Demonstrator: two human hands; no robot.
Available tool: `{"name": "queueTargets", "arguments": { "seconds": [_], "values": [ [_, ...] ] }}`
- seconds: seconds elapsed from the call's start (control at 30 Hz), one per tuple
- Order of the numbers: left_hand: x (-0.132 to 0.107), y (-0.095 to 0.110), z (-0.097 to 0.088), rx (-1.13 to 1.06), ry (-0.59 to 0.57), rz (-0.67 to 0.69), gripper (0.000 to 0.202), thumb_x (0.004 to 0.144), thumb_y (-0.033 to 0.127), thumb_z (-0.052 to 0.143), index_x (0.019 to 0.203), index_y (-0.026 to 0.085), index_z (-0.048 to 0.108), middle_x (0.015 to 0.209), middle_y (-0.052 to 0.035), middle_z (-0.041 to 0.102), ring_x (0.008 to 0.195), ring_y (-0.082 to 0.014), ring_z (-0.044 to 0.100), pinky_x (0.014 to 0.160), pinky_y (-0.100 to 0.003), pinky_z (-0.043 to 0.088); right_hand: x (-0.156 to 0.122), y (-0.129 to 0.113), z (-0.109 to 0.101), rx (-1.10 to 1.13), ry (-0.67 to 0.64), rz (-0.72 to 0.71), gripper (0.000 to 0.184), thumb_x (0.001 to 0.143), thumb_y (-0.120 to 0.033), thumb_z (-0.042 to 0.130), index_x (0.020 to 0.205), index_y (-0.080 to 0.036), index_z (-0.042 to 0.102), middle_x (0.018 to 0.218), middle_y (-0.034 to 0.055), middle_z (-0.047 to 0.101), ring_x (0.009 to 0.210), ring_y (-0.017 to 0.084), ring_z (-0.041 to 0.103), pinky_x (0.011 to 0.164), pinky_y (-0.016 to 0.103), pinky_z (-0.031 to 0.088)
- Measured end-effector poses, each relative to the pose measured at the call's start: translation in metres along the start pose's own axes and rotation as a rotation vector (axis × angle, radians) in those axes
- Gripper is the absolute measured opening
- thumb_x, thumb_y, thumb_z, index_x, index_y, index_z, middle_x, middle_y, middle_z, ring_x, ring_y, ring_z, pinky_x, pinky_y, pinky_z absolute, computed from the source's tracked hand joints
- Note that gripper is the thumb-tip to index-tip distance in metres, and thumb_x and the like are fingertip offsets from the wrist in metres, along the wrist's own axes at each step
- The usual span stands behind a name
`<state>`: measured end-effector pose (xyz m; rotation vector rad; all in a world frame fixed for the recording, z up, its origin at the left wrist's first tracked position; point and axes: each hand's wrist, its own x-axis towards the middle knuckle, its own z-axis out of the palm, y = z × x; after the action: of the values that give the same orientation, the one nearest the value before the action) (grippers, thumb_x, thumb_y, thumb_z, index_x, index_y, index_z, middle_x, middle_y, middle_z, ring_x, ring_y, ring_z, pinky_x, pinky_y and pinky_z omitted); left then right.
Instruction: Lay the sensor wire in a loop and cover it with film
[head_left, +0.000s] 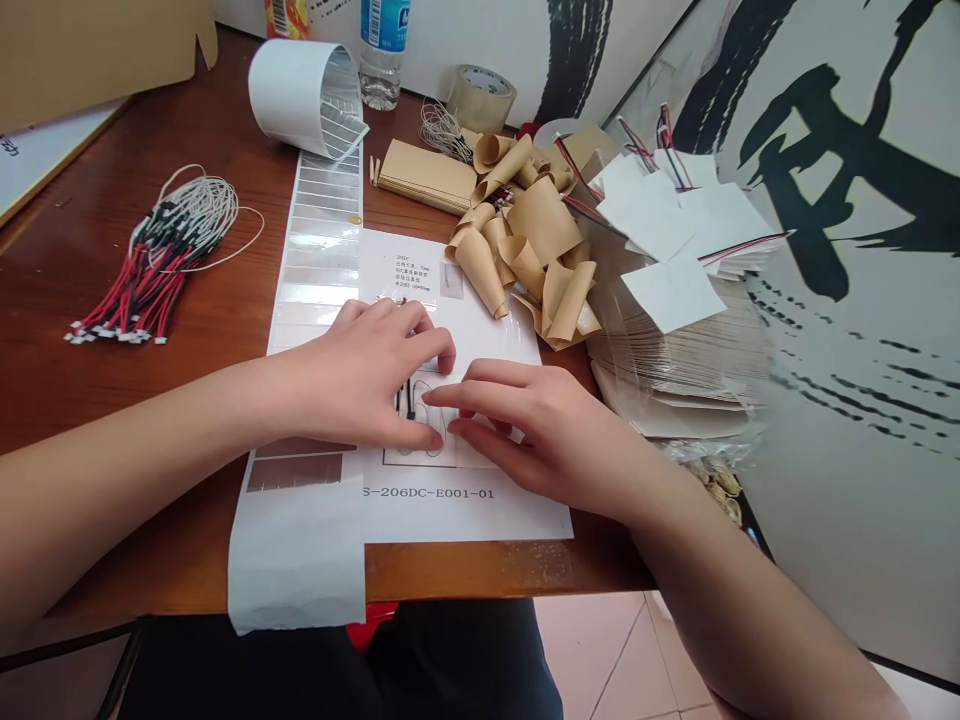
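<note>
My left hand point(375, 375) rests palm down over a printed sheet point(450, 520), its thumb and fingers apart. From the right, my right hand point(540, 430) reaches in with its index finger stretched out and its thumb apart from it. Between the two hands lies a thin black wire piece point(410, 398) on a drawn outline, close to my right fingertip. Part of it is hidden by my left hand. A strip of clear-and-white adhesive labels point(315, 240) runs beneath my left wrist and hangs over the table edge.
Red-and-white wire leads point(172, 240) lie in a bundle at the left. The label roll point(289, 95), a water bottle point(382, 60) and a tape roll point(481, 97) stand behind. Curled brown paper pieces point(540, 220) and a bag of stacked white cards point(675, 350) sit right.
</note>
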<state>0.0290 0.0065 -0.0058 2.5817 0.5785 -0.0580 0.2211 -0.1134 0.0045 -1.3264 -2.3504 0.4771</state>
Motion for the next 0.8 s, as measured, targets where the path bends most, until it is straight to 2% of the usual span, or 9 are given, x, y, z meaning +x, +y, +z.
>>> {"name": "queueTargets", "arguments": {
  "seconds": [0.23,0.53,0.8],
  "values": [
    [-0.0007,-0.0018,0.0001,-0.003,0.0,0.0,0.056,0.078,0.067,0.066,0.116,0.027,0.061,0.125,-0.0094,0.057,0.121,-0.0345,0.05,0.105,-0.051,0.032,0.0019,-0.0003,-0.0016,0.034,-0.075,0.013,0.023,0.102,-0.016,0.056,0.103,-0.013,0.079,0.088,0.0051,0.069,0.071,0.012,0.062,0.065,0.025,0.047],
    [-0.0005,0.0002,-0.0063,-0.037,-0.051,-0.02,0.057,0.077,0.067,0.065,0.117,0.027,0.06,0.127,-0.0092,0.056,0.124,-0.0352,0.047,0.109,-0.052,0.031,-0.0005,0.0062,-0.0027,-0.031,-0.054,0.013,0.03,0.1,-0.013,0.053,0.11,-0.017,0.08,0.093,0.0065,0.071,0.069,0.012,0.061,0.065,0.025,0.045],
    [-0.0009,-0.0003,-0.0077,-0.027,-0.07,-0.028,0.052,0.082,0.064,0.06,0.119,0.027,0.06,0.128,-0.0094,0.054,0.123,-0.0348,0.046,0.109,-0.054,0.031,-0.0003,0.0082,0.003,-0.079,-0.04,0.008,0.027,0.102,-0.016,0.054,0.097,-0.017,0.08,0.097,0.008,0.068,0.072,0.012,0.061,0.066,0.026,0.045]
  ]
}}
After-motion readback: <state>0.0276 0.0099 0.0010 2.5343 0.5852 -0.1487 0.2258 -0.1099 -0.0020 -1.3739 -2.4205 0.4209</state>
